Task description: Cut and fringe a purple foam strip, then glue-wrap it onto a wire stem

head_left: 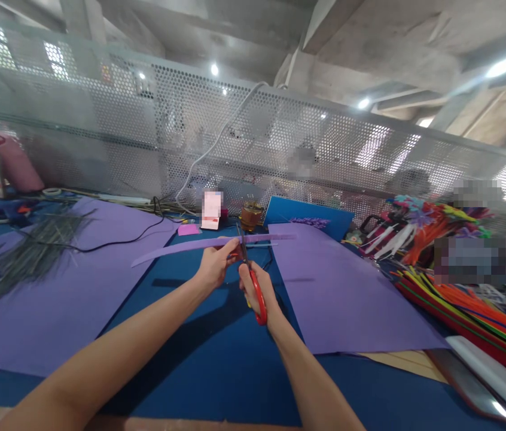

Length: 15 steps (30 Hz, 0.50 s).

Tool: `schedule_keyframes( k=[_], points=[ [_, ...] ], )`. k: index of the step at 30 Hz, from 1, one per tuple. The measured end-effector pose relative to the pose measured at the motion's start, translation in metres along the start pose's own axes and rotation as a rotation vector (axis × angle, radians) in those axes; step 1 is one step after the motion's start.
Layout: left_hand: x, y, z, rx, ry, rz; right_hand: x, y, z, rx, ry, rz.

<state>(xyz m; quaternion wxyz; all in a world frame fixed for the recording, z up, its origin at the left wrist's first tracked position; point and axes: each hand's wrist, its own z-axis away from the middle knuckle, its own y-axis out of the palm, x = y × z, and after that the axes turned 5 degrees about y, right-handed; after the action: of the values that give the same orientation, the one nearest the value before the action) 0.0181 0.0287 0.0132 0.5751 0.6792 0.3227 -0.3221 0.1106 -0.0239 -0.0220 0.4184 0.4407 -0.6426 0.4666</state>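
My left hand [218, 262] pinches a long, narrow strip of purple paper [163, 254], whose ends stick out to both sides above the blue table. In my right hand [262, 287] is a pair of scissors with red handles [259, 302]. Their blades [241, 239] point away from me and cross the strip just right of my left fingers. Whether the blades are cutting through it I cannot tell. A thin light-blue strip [262, 245] shows just under the purple one, right of the blades.
Large purple sheets lie left [55, 293] and right [347, 293]. Thin dark green stems [33, 254] rest on the left sheet, crossed by a black cable [122, 240]. Colourful pipe cleaners [472, 317] lie at the right. A small amber jar [251, 215] stands near the perforated metal screen [217, 131].
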Motion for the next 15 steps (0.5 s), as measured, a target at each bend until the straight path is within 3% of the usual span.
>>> schedule_keyframes(
  k=[15],
  points=[
    [-0.0036,0.0011,0.0018,0.012,-0.013,0.024,-0.002,0.0042,-0.0004,-0.04,0.021,-0.069]
  ],
)
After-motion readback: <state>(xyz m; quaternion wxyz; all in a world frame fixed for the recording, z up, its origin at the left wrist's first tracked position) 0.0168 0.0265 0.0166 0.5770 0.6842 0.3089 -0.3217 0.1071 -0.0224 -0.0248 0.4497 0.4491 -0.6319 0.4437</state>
